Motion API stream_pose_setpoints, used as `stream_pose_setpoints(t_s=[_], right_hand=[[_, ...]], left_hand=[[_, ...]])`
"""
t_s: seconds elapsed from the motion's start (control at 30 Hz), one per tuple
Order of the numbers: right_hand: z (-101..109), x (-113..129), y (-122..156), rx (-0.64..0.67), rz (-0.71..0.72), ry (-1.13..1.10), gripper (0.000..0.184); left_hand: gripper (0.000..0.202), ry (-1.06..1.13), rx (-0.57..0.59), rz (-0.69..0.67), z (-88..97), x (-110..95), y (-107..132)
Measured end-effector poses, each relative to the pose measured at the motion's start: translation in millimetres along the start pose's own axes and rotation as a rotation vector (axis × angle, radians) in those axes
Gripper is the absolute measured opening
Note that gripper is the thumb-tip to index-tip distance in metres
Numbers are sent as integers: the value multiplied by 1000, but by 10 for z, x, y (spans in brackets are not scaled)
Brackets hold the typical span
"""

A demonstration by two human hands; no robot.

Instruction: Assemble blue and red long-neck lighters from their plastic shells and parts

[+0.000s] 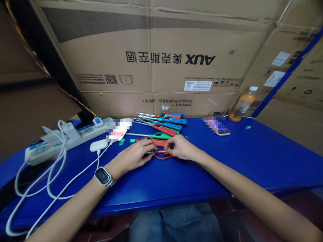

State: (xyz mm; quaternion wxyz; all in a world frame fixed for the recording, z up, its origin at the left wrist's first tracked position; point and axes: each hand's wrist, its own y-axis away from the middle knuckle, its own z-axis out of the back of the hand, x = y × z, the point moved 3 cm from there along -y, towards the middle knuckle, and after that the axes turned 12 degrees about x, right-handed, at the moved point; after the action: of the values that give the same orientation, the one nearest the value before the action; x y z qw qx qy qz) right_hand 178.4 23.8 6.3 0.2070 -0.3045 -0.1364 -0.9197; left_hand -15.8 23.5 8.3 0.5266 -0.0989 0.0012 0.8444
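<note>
Both hands are at a long-nosed lighter with an orange-red handle frame (161,158), low over the blue table. My left hand (136,154) is closed around its metal nozzle side, and a bit of the rod shows under the fingers. On the handle end, my right hand (180,148) pinches with thumb and fingertips; any small part inside that pinch is hidden. Just behind lies another orange lighter piece (158,142), partly covered by the hands. Farther back is a pile of long-nosed lighters, among them a red one (165,129), a blue one (175,120) and a green one (161,135).
Small green caps (121,142) lie left of the lighters. A power strip (85,136) with white cables, a white charging case (98,145) and a phone (122,129) occupy the left. Back right are another phone (223,127) and a drink bottle (242,106). Cardboard (151,77) walls the back.
</note>
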Motion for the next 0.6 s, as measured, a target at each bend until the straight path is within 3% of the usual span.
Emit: stream_pose_setpoints(t_s=[0.27, 0.6], right_hand=[[-3, -31, 8, -13, 17, 11, 22], [17, 26, 57, -8, 4, 32, 19]], left_hand=[[24, 18, 45, 13, -40, 19, 6], [22, -19, 42, 7, -6, -108, -41]])
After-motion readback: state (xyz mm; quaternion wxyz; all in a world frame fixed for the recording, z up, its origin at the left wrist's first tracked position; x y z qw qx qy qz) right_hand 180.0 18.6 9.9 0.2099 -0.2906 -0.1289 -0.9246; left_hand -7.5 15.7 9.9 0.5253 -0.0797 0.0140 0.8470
